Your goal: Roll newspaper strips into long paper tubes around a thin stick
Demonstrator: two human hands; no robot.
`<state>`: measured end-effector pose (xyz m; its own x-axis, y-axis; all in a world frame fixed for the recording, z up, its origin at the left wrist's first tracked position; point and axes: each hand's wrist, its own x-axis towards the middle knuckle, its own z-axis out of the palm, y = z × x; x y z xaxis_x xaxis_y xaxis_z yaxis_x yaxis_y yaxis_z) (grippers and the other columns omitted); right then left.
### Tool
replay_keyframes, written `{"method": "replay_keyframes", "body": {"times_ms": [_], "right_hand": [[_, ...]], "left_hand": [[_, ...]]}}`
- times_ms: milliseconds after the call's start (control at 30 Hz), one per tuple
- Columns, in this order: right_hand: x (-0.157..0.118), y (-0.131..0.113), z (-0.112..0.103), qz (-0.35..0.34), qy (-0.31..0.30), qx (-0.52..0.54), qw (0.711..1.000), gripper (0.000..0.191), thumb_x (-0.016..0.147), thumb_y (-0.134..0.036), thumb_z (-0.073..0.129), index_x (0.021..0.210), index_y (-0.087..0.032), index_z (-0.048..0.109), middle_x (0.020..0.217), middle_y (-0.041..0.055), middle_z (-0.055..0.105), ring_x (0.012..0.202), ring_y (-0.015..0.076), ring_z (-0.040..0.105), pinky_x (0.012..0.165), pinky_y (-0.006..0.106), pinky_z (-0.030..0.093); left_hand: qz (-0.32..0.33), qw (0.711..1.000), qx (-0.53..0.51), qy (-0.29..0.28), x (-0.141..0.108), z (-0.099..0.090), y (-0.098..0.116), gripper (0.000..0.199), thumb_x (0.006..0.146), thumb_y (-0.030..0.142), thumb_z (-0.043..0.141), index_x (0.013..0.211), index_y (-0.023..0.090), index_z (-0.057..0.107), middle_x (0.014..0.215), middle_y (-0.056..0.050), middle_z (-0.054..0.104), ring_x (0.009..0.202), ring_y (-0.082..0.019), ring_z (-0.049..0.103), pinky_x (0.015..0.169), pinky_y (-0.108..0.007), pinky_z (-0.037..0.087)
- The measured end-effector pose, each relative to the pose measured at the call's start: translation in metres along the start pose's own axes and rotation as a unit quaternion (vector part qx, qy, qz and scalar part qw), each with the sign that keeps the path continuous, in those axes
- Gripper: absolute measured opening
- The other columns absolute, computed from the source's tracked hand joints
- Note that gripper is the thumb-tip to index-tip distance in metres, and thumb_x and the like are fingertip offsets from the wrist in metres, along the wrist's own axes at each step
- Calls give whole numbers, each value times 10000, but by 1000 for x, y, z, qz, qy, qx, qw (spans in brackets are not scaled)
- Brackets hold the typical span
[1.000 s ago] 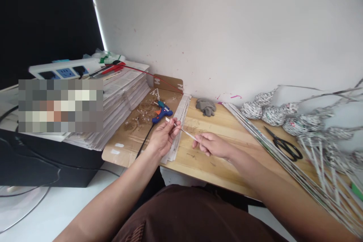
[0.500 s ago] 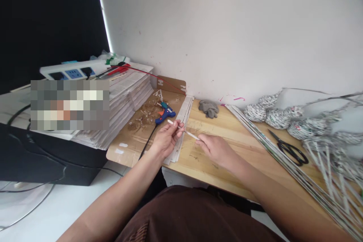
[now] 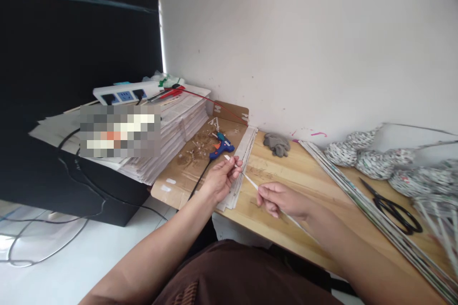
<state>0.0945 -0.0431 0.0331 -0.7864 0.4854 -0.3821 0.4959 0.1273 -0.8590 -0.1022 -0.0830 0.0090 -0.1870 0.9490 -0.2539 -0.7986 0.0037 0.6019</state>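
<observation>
My left hand (image 3: 221,180) is closed in a pinch near one end of a thin white rolled paper tube (image 3: 252,182); a white tip sticks out past the fingers. Farther along the same tube my right hand (image 3: 281,198) is closed round it, and its rear part runs back under the right forearm. A short thin dark stretch shows beside my left fingertips; I cannot make out what it is. Just beyond my left hand lies a blue glue gun (image 3: 222,148) on a brown cardboard sheet (image 3: 161,194). Flat paper strips (image 3: 233,200) lie beneath the left hand.
Stacked paper (image 3: 193,121) at the left carries a power strip (image 3: 125,95) and cables. A grey glove-like cloth (image 3: 276,144) lies by the wall. Long paper tubes (image 3: 361,205), black scissors (image 3: 397,212) and woven paper pieces (image 3: 375,164) occupy the table's right side.
My right hand has shifted slightly away from the left and turned, and more of the white tube shows between and behind the hands. The camera view has swung left.
</observation>
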Motion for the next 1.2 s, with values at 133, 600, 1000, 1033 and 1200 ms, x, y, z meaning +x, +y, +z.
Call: {"method": "replay_keyframes", "body": {"times_ms": [133, 600, 1000, 1033, 1200], "right_hand": [[1, -7, 0, -67, 151, -184, 969, 342, 889, -492, 402, 824, -185, 536, 660, 10, 525, 577, 124, 482, 564, 246, 344], [15, -23, 3, -92, 198, -169, 961, 328, 875, -497, 430, 804, -190, 522, 659, 4, 483, 605, 125, 442, 574, 247, 329], [35, -29, 5, -71, 174, -69, 980, 364, 861, -527, 434, 753, -186, 503, 651, -1, 466, 567, 108, 427, 543, 240, 333], [39, -30, 6, -79, 182, -72, 978, 371, 863, -525, 432, 732, -185, 498, 646, 0, 465, 569, 108, 425, 547, 240, 332], [55, -29, -2, -3, 1, 135, 991, 417, 906, -551, 254, 726, -209, 411, 469, -87, 229, 379, 88, 258, 425, 228, 273]], "left_hand": [[28, 1000, 4, 10, 0, 1, 3, 92, 820, 122, 573, 860, 76, 642, 779, -69, 657, 586, -66, 625, 550, -125, 532], [23, 1000, 7, 14, -2, 1, 13, 97, 813, 91, 570, 874, 80, 645, 808, -75, 671, 605, -70, 632, 572, -131, 536], [-16, 1000, 8, 10, 6, -3, 16, 117, 825, 84, 549, 888, 80, 648, 814, -85, 681, 618, -84, 652, 581, -141, 545], [-18, 1000, 10, 8, 7, -4, 16, 122, 827, 85, 547, 895, 81, 648, 814, -85, 682, 607, -82, 649, 572, -139, 543], [-25, 1000, 12, -6, 9, -8, 21, 147, 827, 68, 537, 919, 77, 652, 841, -90, 685, 638, -89, 661, 602, -140, 548]]}}
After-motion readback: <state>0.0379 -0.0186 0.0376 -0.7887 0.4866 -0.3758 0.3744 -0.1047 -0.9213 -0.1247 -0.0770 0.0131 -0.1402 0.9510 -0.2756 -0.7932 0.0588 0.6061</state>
